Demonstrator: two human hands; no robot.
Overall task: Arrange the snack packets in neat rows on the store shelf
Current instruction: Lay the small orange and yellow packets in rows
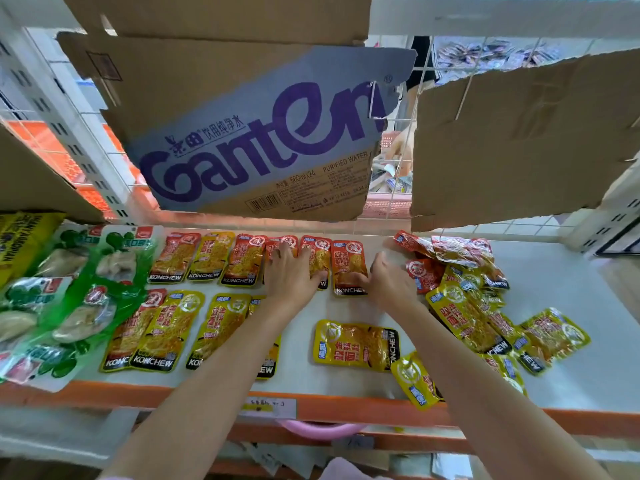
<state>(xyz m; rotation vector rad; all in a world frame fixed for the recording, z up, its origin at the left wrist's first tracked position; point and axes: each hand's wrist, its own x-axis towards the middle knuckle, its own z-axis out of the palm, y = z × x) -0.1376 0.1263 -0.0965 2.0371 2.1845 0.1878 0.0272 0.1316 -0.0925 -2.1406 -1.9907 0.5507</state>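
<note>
Torn cardboard [263, 133] hangs over the shelf [571, 306], green packs [69, 306] sit left. Red and yellow snack packets [207, 258] lie upright in back rows, one yellow packet [356, 344] sideways. Left hand [291, 275] presses flat, fingers straight; right hand [384, 278] pinches the red packet [348, 266].

The left hand [289, 275] hides most of two back-row snack packets [313, 259].

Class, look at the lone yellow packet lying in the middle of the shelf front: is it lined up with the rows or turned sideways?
Turned sideways. The yellow packet has its black KONCHEW band at the right, unlike the row packets.
</note>
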